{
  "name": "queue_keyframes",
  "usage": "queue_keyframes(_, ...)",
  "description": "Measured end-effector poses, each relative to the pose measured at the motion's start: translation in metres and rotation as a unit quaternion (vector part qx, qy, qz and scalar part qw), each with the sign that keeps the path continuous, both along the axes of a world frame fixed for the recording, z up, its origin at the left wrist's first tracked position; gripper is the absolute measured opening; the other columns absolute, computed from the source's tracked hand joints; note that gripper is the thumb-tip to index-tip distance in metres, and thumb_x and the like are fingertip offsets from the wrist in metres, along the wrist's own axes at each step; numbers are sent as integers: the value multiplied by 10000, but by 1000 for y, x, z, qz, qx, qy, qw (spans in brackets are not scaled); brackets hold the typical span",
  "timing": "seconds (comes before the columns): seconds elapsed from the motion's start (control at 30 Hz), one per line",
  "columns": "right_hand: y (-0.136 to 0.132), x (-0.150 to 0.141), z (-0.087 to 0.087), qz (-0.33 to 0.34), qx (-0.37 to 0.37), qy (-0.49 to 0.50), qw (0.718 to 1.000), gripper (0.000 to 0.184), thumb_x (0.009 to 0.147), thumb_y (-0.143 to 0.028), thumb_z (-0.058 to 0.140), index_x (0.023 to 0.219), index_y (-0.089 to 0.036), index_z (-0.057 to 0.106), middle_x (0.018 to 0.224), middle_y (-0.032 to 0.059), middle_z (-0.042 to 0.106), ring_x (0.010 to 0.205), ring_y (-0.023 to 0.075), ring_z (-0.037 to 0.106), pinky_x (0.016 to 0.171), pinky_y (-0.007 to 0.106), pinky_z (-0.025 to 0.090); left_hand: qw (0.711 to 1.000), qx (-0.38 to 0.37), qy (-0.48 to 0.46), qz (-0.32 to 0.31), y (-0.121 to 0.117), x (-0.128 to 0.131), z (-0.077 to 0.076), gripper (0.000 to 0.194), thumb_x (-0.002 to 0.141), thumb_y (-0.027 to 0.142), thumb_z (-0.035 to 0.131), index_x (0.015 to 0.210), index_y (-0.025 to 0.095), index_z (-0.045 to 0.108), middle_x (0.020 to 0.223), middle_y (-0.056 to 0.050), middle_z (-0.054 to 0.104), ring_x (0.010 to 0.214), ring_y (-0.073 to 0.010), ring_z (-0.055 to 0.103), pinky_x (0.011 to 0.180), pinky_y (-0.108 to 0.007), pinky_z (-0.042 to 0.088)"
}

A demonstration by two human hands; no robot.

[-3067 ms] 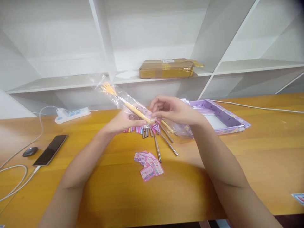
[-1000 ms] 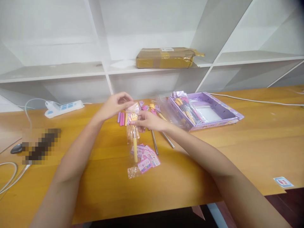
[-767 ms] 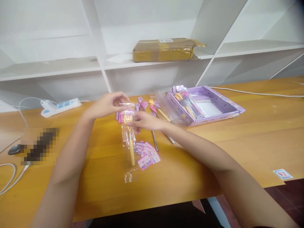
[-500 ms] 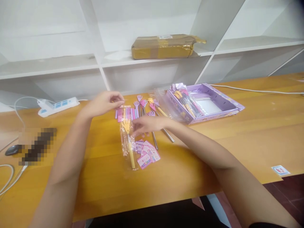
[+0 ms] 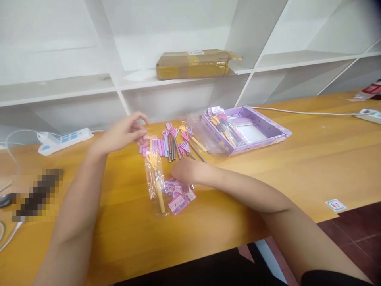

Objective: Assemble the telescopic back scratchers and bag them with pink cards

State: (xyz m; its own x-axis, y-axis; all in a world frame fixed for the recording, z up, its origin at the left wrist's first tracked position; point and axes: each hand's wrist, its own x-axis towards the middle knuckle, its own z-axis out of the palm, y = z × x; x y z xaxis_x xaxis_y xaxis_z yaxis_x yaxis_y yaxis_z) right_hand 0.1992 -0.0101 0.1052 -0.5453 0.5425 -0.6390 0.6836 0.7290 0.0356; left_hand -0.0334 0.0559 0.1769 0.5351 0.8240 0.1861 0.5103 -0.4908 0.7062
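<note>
My left hand point(image 5: 123, 133) is raised above the wooden table point(image 5: 297, 167), its fingertips pinched on the top of a clear plastic sleeve point(image 5: 150, 180). Inside the sleeve is a yellow hand-shaped scratcher point(image 5: 156, 176), standing almost upright with its lower end on the table. My right hand point(image 5: 186, 171) is low over a small pile of pink cards point(image 5: 178, 196) and touches them; its fingers are curled under and blurred. Several pink, purple and yellow hand-shaped scratchers point(image 5: 175, 139) lie in a row just behind both hands.
A purple box point(image 5: 268, 129) with wrapped scratchers stands at the right. A brown parcel point(image 5: 193, 63) lies on the white shelf. A power strip point(image 5: 64, 139) and a pixelated object point(image 5: 35, 194) are at the left. One loose card point(image 5: 335, 205) lies near the front edge.
The bagged scratcher swung from pointing up-left to hanging upright, its end on the table. My right hand let go of it and dropped onto the pink cards. The view shifted right.
</note>
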Motion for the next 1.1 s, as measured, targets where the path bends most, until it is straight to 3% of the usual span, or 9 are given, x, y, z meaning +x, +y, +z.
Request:
queue_keyframes(0.17, 0, 8, 17, 1, -27, 23, 999, 364, 814, -352, 924, 1090, -128, 845, 1037, 138, 814, 1004, 312, 766, 802, 348, 503, 1000, -28, 10, -2, 2, -2, -1, 221, 1007, 445, 690, 1091, 241, 684, 960, -49, 794, 852, -192, 787, 777, -322, 628)
queue_keyframes(0.3, -1, 11, 24, -3, -36, 41, 999, 439, 859, -410, 871, 1196, -132, 824, 1102, 143, 810, 990, 294, 759, 758, 333, 472, 999, -38, 22, 3, 2, -3, -2, 287, 1027, 494, 667, 1112, 234, 758, 974, -68, 812, 922, -210, 803, 860, -356, 655)
queue_keyframes(0.4, -1, 7, 19, 0, -51, 21, 998, 545, 753, -465, 952, 1183, -153, 829, 1071, 126, 813, 973, 308, 760, 758, 338, 476, 999, -51, 12, 1, -1, -2, 0, 309, 1029, 508, 669, 1101, 231, 786, 984, -80, 827, 919, -219, 811, 870, -372, 667)
queue_keyframes(0.6, 3, 1, 6, -5, -45, -6, 999, 476, 686, -402, 997, 1055, -143, 845, 961, 119, 803, 939, 325, 758, 799, 373, 498, 999, -48, 10, -13, -3, -2, 4, 314, 960, 517, 779, 1107, 240, 796, 1014, -83, 846, 923, -236, 821, 854, -371, 672)
queue_keyframes(0.73, 2, 10, 17, -18, -53, 24, 998, 458, 780, -454, 932, 1096, -138, 829, 989, 119, 791, 901, 292, 732, 748, 355, 460, 999, -33, 5, -14, -4, -1, 6, 339, 937, 528, 801, 1104, 233, 794, 1024, -88, 842, 917, -234, 810, 822, -356, 662)
queue_keyframes(0.9, 1, 21, 34, 24, -71, 68, 995, 351, 959, -446, 785, 1101, -126, 770, 994, 92, 740, 812, 201, 624, 666, 317, 353, 1000, -4, 11, 4, -7, 3, 8, 302, 939, 496, 782, 1065, 222, 795, 964, -71, 828, 869, -210, 789, 794, -334, 633)
queue_keyframes(1.1, 7, 30, 32, 38, -90, 98, 990, 212, 1065, -343, 641, 973, -158, 690, 874, 22, 647, 702, 151, 495, 646, 323, 305, 1000, 5, -2, -16, -9, 6, 8, 265, 976, 477, 742, 1043, 228, 803, 931, -70, 811, 839, -196, 767, 780, -340, 622)
